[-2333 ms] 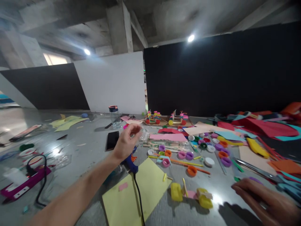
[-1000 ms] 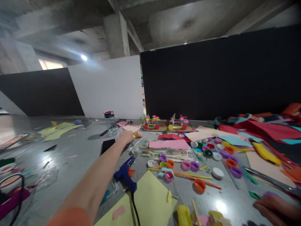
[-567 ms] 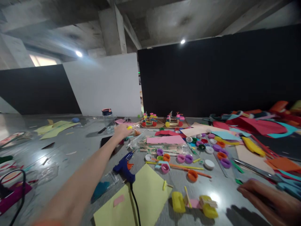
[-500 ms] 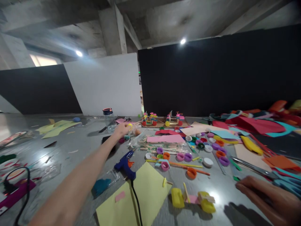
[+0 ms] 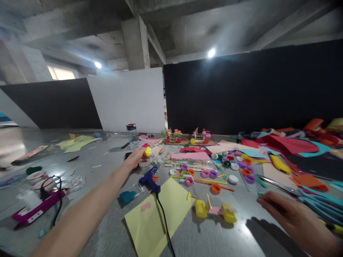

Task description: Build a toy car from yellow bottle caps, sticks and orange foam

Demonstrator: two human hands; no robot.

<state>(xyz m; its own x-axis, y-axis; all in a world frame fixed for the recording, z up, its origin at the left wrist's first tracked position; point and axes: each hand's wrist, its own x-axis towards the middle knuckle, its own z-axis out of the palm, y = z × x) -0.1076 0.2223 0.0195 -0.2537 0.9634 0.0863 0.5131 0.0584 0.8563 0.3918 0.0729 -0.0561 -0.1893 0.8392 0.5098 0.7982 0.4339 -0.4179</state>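
My left hand [image 5: 137, 157] is stretched out over the grey table [image 5: 88, 167], its fingers pinched on a small yellow bottle cap [image 5: 148, 151]. Just beyond it lie a black phone [image 5: 128, 155] and a clear plastic bag [image 5: 158, 157]. My right hand [image 5: 292, 217] rests flat on the table at the lower right, fingers stretched out and holding nothing. Between the hands lie a blue glue gun [image 5: 150, 179] with its black cord, a yellow paper sheet [image 5: 158, 214] and a small assembly of yellow caps and sticks [image 5: 213, 210].
Several coloured bottle caps [image 5: 211, 174], straws and wooden sticks [image 5: 177, 163] are scattered mid-table. Coloured foam and paper sheets [image 5: 289, 146] pile up at right, with scissors [image 5: 278, 182] close by. A clear jar [image 5: 132, 132] and small cap-and-stick models [image 5: 187, 136] stand at the back. A magenta power strip [image 5: 37, 207] lies at left.
My left hand reached out to the bag near the phone, picked a yellow cap and has drawn back a little with it. My right hand stayed flat on the table.
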